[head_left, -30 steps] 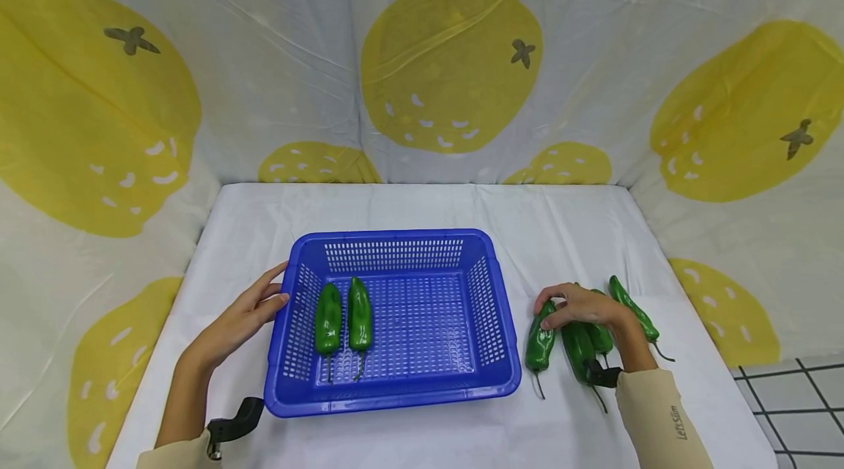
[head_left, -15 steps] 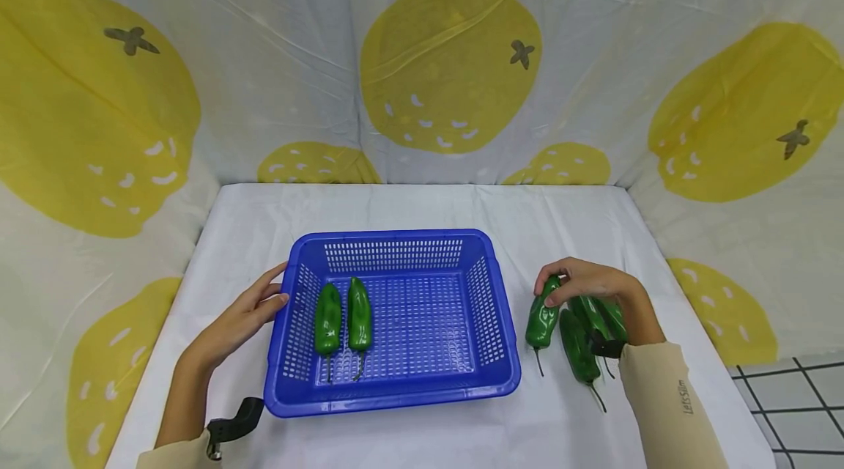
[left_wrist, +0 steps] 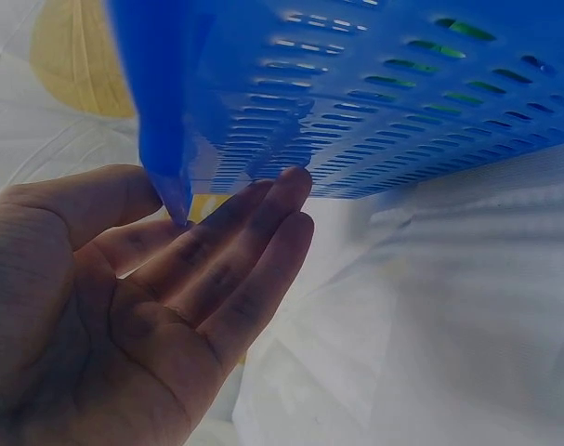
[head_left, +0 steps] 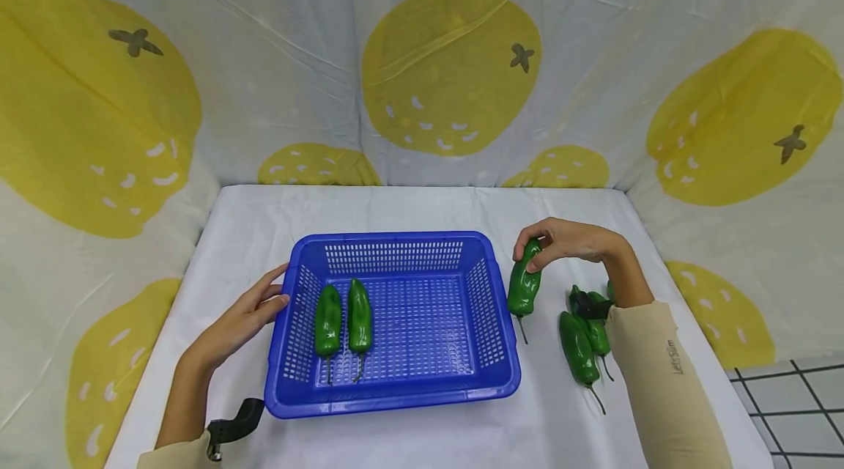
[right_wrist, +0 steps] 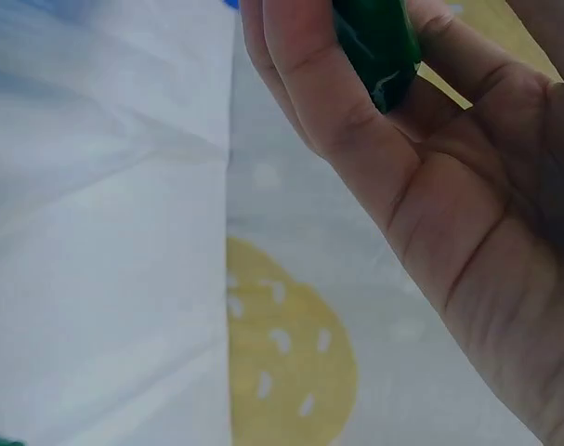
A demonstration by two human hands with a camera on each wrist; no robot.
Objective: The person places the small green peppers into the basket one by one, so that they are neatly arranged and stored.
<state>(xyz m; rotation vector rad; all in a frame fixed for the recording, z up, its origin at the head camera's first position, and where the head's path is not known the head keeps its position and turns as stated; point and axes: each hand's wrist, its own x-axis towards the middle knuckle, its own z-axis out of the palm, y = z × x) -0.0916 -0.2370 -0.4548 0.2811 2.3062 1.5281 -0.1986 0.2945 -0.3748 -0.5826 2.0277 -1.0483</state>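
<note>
A blue plastic basket (head_left: 395, 399) stands on the white cloth with two green peppers (head_left: 360, 315) lying side by side in its left half. At the basket's left rim my left hand (head_left: 245, 316) touches the edge with its fingertips, the fingers fairly straight. The left wrist view shows the left palm (left_wrist: 124, 325) beside the perforated outer wall. My right hand (head_left: 574, 243) pinches a green pepper (head_left: 524, 286) between thumb and fingers by its upper end, stem down, close to the basket's right rim. In the right wrist view only part of that pepper (right_wrist: 379, 46) shows.
Several more green peppers (head_left: 579, 348) lie to the right of the basket, partly hidden under the right wrist and its black camera mount (head_left: 589, 305). A lemon-printed cloth (head_left: 448, 73) hangs as a wall behind and at both sides.
My right hand has lifted the pepper from beside the others and carried it away from me and left, toward the basket's right rim. The left hand has stayed put.
</note>
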